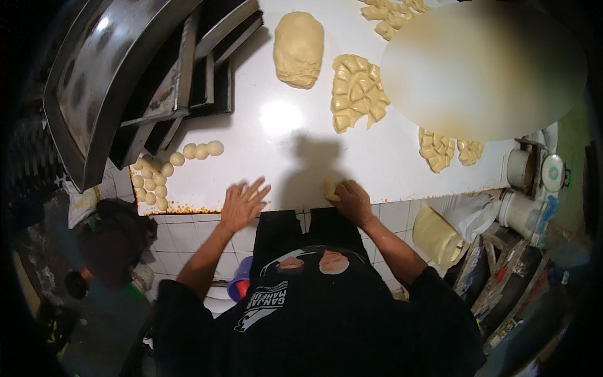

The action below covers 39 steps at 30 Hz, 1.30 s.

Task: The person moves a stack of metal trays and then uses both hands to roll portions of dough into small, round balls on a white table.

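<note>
Along the near edge of the white table [264, 135], my left hand [240, 206] rests palm down with its fingers spread and nothing in it. My right hand [355, 200] is curled around a small piece of dough [330, 190] on the tabletop, partly hidden by the fingers. To the left of my left hand lie several small round dough balls [160, 180], some bunched at the corner and some in a line. A slab of dough cut into chunks [358, 94] lies beyond my right hand. Farther back is a large smooth dough lump [299, 49].
Dark metal baking pans [107, 69] are stacked at the far left. More cut dough [436, 149] lies at the right, and other strips [392, 16] at the back. A blurred oval hides part of the right side. Buckets [518, 207] stand beyond the right edge.
</note>
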### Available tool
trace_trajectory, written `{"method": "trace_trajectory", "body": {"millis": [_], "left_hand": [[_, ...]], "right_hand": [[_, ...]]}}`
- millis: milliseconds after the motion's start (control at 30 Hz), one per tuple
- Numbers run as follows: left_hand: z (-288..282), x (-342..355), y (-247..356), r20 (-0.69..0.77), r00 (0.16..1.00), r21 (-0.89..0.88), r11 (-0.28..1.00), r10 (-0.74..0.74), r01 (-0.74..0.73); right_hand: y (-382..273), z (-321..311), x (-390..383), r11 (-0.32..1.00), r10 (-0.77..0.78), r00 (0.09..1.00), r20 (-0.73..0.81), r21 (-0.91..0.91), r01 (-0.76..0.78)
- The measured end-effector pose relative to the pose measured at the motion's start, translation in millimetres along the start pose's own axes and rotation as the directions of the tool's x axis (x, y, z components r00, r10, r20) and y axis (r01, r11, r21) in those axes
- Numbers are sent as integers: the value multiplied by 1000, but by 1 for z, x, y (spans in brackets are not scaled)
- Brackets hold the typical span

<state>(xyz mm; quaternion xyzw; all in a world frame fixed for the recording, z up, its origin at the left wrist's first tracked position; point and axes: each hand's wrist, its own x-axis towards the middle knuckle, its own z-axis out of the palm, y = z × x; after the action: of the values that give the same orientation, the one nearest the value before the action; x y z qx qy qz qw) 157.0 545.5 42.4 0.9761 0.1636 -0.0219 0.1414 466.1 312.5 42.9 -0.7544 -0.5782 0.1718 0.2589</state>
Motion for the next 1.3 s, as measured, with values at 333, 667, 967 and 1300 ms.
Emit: {"method": "trace_trajectory", "body": {"millis": [333, 667, 967, 1300], "left_hand": [[29, 41, -14, -32, 987, -92, 983, 156, -159], [11, 81, -1, -242, 970, -381, 917, 26, -120], [36, 65, 32, -98, 961, -431, 882, -258, 193], [6, 75, 27, -342, 837, -324, 889, -428, 322]], "right_hand": [[-40, 47, 64, 938, 325, 776, 541, -83, -336], [-21, 81, 56, 990, -110, 965, -239, -115, 84], [-44, 51, 90, 998, -40, 967, -253, 27, 49], [25, -25, 304, 981, -162, 837, -522, 3, 192]]}}
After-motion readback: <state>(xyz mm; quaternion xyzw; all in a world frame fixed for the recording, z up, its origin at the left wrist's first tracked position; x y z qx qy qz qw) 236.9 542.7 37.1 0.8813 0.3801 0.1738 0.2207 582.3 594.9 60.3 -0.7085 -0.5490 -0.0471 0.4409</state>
